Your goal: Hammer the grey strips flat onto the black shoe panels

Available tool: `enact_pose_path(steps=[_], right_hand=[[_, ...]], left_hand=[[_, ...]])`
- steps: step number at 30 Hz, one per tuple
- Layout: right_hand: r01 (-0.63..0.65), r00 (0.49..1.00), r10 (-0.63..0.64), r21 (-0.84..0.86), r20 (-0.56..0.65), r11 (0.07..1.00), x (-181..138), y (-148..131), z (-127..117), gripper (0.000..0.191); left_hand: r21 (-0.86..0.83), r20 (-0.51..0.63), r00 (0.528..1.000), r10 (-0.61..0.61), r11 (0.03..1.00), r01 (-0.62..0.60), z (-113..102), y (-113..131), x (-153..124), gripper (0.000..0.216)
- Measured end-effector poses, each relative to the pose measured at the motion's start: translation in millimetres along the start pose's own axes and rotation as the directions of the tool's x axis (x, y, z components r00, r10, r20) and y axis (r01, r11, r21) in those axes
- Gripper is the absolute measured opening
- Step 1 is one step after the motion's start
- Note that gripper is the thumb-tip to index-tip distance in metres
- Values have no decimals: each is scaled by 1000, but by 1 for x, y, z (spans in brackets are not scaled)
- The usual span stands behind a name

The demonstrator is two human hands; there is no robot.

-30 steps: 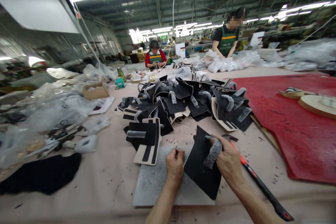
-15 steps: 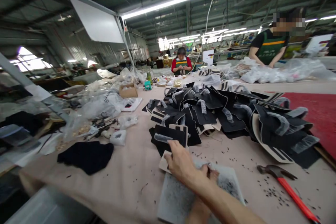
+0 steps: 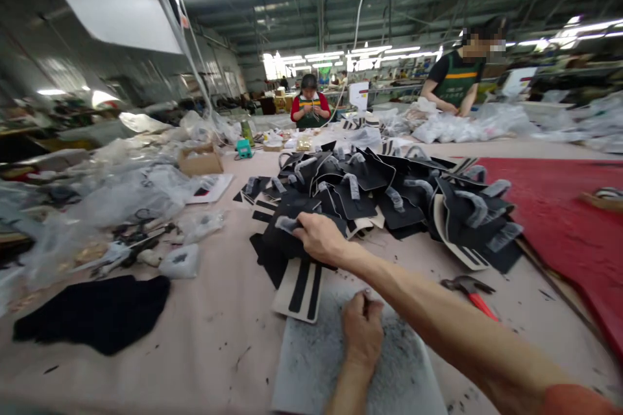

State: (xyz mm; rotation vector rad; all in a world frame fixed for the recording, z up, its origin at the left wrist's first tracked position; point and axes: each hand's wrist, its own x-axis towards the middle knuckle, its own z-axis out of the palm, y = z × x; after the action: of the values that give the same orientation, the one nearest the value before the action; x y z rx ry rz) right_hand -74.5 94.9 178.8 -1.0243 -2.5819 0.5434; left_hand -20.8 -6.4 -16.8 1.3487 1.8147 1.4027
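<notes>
My right hand (image 3: pixel 321 238) is closed around the plastic-wrapped handle (image 3: pixel 287 225) of a black flat panel at the near edge of the pile. From under that panel a beige panel (image 3: pixel 296 288) with black stripes sticks out, overlapping the pale board (image 3: pixel 311 363). Over this board, my left hand (image 3: pixel 363 331) is closed, thumb and fingers pinched at a tiny shiny piece too small to name. My right forearm stretches across from the lower right. A claw hammer (image 3: pixel 470 285) with a red handle lies right of the board, partly behind that forearm.
A big pile of black panels (image 3: pixel 360 198) with wrapped handles covers the middle. Dark cloth (image 3: pixel 92 314), plastic bags (image 3: pixel 141 198) and a cardboard box (image 3: pixel 200 160) are on the left. Red sheet (image 3: pixel 549 207) lies right. Two co-workers sit or stand beyond.
My right hand has moved forward and taken hold of the wrapped handle. The striped beige panel shows more. My left hand has come out from behind the right forearm. The view has swung right.
</notes>
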Motion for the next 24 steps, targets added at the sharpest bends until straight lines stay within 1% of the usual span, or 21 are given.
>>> enact_pose_path(steps=[2,3,4,5,6,7,8,10,12,13,15,17,18,20,24], right_hand=[[-69,993,71,32,-94,997,-35,24,-33,24],[-100,982,113,88,-154,991,-57,36,-44,25],[-120,958,166,199,-234,973,-82,48,-51,24],[-126,928,227,326,-296,937,-108,59,-53,25],[-137,894,302,441,-330,887,-134,69,-49,28],[-165,862,379,522,-337,837,-160,77,-40,31],[-210,839,446,570,-313,794,-184,84,-26,32],[-296,801,550,640,-239,709,-225,92,9,32],[-337,768,615,706,-177,623,-254,92,46,38],[-350,754,637,721,-163,598,-264,91,62,45],[-367,745,647,709,-164,603,-277,86,84,55],[-376,774,613,665,-158,646,-283,83,92,59],[-377,795,591,650,-140,660,-284,82,92,59],[-384,818,568,652,-88,654,-286,82,88,58],[-419,821,570,695,15,584,-287,87,77,53]], left_hand=[[-10,-11,1000,3,1000,-4,-4,3,-1,18],[-32,-15,1000,4,999,-5,-6,4,0,19],[-63,-23,1000,-2,998,1,-8,5,0,20],[-97,-44,999,-19,995,14,-9,6,1,22],[-137,-71,997,-44,990,33,-11,6,1,23],[-180,-106,991,-79,982,59,-12,5,1,24],[-225,-143,982,-122,970,88,-12,4,1,26],[-306,-204,959,-198,943,130,-13,1,0,28],[-344,-223,947,-231,928,145,-13,-3,-1,29],[-340,-217,949,-226,929,144,-14,-4,-2,30],[-307,-189,963,-191,943,127,-14,-5,-2,30],[-273,-143,978,-149,956,106,-15,-3,-2,30],[-264,-118,984,-130,960,95,-15,-1,0,30],[-266,-56,994,-98,961,80,-13,6,4,29],[-293,111,993,-31,954,63,-2,23,14,25]])
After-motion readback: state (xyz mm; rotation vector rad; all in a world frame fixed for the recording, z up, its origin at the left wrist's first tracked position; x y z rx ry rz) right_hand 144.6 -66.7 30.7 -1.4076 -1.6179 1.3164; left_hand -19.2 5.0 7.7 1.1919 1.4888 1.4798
